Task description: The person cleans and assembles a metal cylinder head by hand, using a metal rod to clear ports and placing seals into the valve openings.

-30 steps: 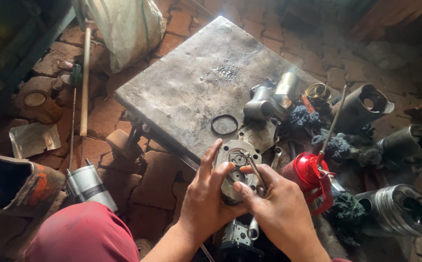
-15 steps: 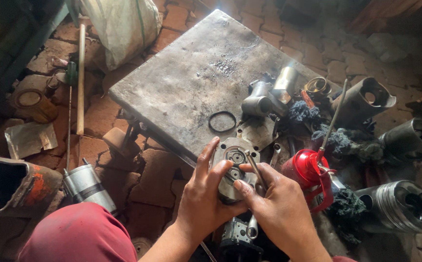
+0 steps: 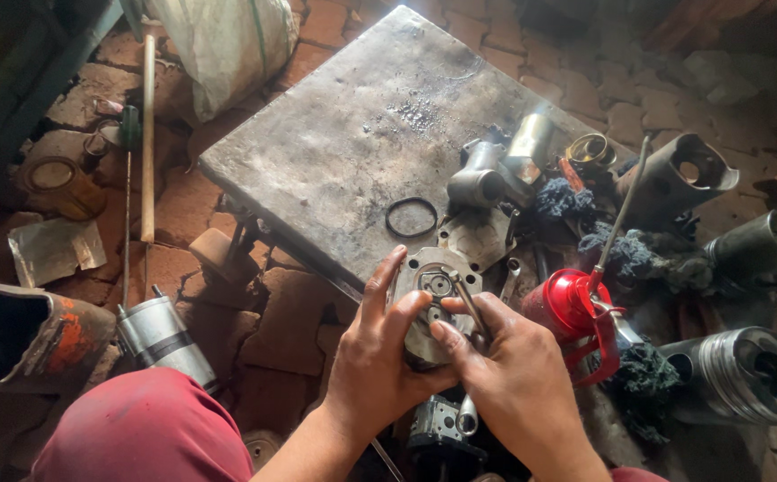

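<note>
- I am cupping a round grey metal housing [image 3: 430, 308] in my left hand [image 3: 380, 366], fingers curled around its nine o'clock edge and thumb pressing on its face; it is sitting just off the near corner of the metal slab [image 3: 353, 143], at six o'clock of it.
- My right hand [image 3: 513, 379] is pinching a thin metal tool [image 3: 467, 303] between thumb and forefinger, its tip pointing into the small central bore of the housing.
- A black rubber ring [image 3: 411, 217] is lying on the slab at twelve o'clock of the housing; the red oil can [image 3: 576, 312] is standing at three o'clock, just beside my right hand.
- Risk, as I judge it: the tool could be skidding off the oily face and scoring the bore, since only my left hand is steadying the part.
- My right elbow could also be knocking the oil can over, it being so near.
- Against half a second ago, both hands and the housing are staying put; only the view is shifting slightly.
</note>
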